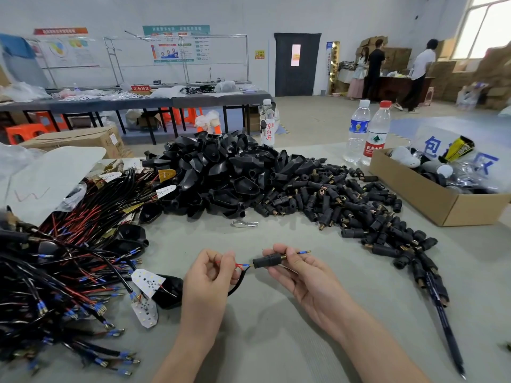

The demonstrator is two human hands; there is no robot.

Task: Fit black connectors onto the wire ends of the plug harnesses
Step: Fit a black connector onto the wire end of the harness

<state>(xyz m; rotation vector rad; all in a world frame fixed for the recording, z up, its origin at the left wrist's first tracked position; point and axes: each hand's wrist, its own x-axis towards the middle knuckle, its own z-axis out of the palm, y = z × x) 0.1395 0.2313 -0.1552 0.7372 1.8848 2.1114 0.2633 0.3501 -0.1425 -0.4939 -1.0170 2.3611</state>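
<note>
Left grip (210, 275), right grip (301, 272) bare; left forearm (190, 341), right forearm (367, 335) bare, unsleeved to frame edge.

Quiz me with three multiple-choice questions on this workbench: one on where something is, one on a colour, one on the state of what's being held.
1. Where does the cardboard box stand? A) on the right side of the table B) on a shelf C) on a chair
2. What colour is the cap of the water bottle nearest that box? A) blue B) red C) green
3. What is happening with the black connector? A) it lies loose B) it sits in the box C) the right hand holds it with a wire through it

Answers: 1 A, it sits right of the connector pile; 2 B, its cap is red, the neighbouring bottle has a white one; 3 C, the right hand pinches it, a blue-tipped wire end pokes out beyond it, and the left hand holds the cable.
</note>
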